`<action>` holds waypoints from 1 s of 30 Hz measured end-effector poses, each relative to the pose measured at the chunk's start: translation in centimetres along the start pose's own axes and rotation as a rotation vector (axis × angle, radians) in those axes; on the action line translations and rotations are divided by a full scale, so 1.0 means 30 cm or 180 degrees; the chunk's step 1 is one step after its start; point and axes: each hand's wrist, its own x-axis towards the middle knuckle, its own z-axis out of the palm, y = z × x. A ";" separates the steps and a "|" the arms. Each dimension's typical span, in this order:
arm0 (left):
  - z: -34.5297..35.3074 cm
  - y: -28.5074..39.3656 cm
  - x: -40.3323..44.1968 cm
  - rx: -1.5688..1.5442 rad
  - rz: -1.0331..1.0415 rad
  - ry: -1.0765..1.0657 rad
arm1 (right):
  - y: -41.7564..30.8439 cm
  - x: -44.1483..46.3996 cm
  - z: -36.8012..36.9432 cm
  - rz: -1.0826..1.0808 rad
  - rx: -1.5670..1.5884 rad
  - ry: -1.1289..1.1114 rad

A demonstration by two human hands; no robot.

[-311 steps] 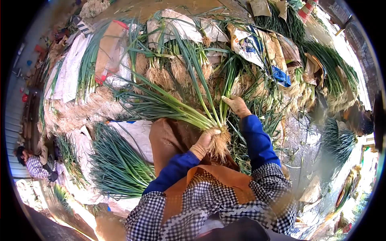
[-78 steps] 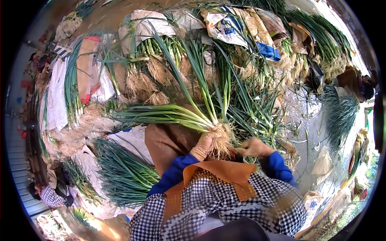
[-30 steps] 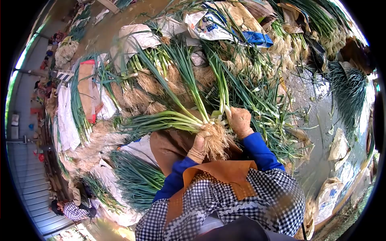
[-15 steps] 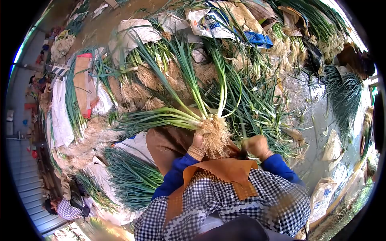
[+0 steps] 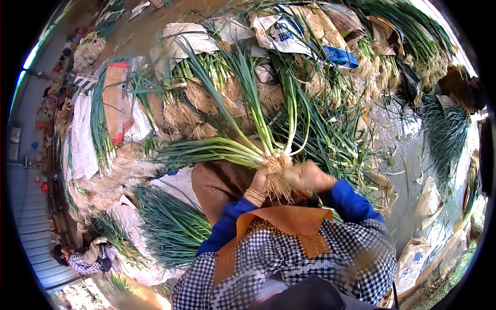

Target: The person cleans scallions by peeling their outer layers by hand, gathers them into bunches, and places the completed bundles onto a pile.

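Observation:
A large clump of green onions [image 5: 266,137] fans out in front of my lap, its white stems joining at a tangle of pale roots [image 5: 277,173]. My left hand [image 5: 258,185] is closed round the left side of the root end. Against the right side of the roots is my right hand [image 5: 310,177], curled and blurred by motion; whatever it may hold is too smeared to make out. Brown cloth [image 5: 217,183] covers my knee beneath the stems.
Loose green leaves [image 5: 336,150] pile up to the right. A bundle of green onions [image 5: 170,227] lies at my left. More bunches with roots [image 5: 194,98] lie ahead, partly under sacks [image 5: 188,41]. Another person [image 5: 82,258] sits at the far lower left.
My right hand has moved left and slightly up, from beside the clump to its roots. My left hand keeps its hold on the clump. The view has shifted slightly.

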 end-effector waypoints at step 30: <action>0.141 0.102 -0.056 -0.0127 0.0033 -0.0156 | 0.293 0.179 0.130 0.0032 0.3960 0.0579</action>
